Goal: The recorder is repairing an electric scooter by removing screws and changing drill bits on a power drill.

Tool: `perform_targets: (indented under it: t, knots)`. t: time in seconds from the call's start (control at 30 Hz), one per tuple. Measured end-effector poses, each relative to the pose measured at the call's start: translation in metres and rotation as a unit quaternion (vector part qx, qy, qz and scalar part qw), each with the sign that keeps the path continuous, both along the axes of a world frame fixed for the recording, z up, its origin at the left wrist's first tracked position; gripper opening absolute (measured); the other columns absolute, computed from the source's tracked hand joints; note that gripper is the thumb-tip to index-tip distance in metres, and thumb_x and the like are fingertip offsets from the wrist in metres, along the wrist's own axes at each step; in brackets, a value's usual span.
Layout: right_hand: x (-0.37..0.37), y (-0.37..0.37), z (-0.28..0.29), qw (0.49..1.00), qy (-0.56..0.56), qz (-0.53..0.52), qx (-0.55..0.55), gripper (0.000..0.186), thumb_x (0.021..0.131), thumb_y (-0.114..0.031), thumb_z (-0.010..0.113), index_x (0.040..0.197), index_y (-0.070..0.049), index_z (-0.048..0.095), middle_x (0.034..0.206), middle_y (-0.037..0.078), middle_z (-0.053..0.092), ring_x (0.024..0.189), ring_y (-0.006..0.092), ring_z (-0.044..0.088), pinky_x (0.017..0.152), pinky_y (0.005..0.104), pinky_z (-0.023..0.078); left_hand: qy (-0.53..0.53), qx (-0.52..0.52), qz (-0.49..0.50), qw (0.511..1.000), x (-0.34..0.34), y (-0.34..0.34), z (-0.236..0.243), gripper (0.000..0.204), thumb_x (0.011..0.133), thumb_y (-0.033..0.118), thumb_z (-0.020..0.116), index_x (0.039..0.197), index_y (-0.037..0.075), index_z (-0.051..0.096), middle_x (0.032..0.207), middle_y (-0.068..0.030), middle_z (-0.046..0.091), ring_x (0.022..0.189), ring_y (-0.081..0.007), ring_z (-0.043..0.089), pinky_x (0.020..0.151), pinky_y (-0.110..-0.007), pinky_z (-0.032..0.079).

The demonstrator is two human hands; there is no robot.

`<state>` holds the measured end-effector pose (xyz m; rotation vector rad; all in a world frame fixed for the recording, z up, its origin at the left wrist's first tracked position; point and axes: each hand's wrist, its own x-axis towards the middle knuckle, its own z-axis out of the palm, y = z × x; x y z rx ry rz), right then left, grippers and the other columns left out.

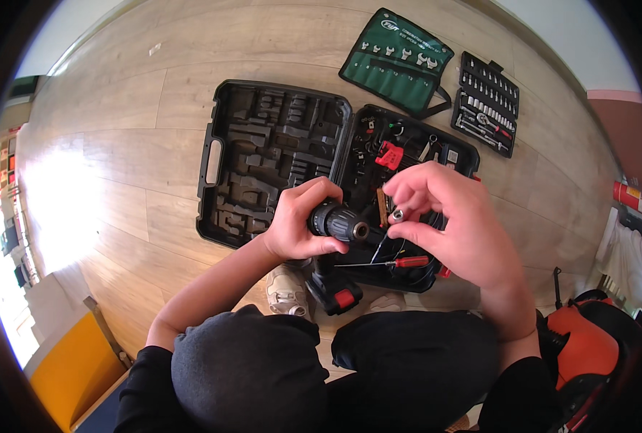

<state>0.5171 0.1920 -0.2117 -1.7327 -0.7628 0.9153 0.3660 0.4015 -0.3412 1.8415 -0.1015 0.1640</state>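
My left hand (pixel 292 220) is wrapped round the body of a black cordless drill (pixel 339 222), just behind its chuck. The chuck points to the right, and its opening looks unfilled. Below the hand shows the drill's battery (pixel 342 298) with a red patch. My right hand (pixel 465 220) pinches a small metal socket (pixel 398 214) between thumb and fingers, close to the chuck but apart from it. Part of the socket is hidden by the fingers. Beneath both hands lies the open black tool case (pixel 277 90), with a red-handled screwdriver (pixel 411 262) near its front edge.
Loose tools and a red plastic piece (pixel 389 155) fill the case's right half. Beyond it lie a green wrench pouch (pixel 396 65) and a socket set (pixel 487 105). An orange and black item (pixel 588 346) stands at right, a yellow panel (pixel 79 368) at lower left.
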Motion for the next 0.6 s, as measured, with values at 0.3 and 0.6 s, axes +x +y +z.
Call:
perform_targets:
  t: [0.3, 0.6]
  knots:
    - [-0.007, 0.011, -0.007, 0.975, -0.199, 0.041, 0.093, 0.018, 0.079, 0.002, 0.080, 0.093, -0.003, 0.070, 0.093, 0.005, 0.067, 0.077, 0.0213, 0.066, 0.066, 0.0329, 0.054, 0.007, 0.040, 0.031, 0.999, 0.005, -0.001, 0.006, 0.077, 0.070, 0.066, 0.084, 0.098, -0.002, 0.061, 0.084, -0.0142, 0.060, 0.071, -0.0321, 0.062, 0.064, -0.037, 0.051]
    - [-0.006, 0.007, -0.005, 0.971, -0.219, 0.028, 0.092, 0.020, 0.076, 0.005, 0.079, 0.092, -0.004, 0.071, 0.092, 0.006, 0.071, 0.081, 0.0260, 0.069, 0.070, 0.0355, 0.057, 0.002, 0.066, 0.037, 0.997, 0.008, -0.001, 0.010, 0.075, 0.069, 0.066, 0.084, 0.097, 0.000, 0.062, 0.084, -0.0125, 0.061, 0.067, -0.0317, 0.063, 0.061, -0.037, 0.051]
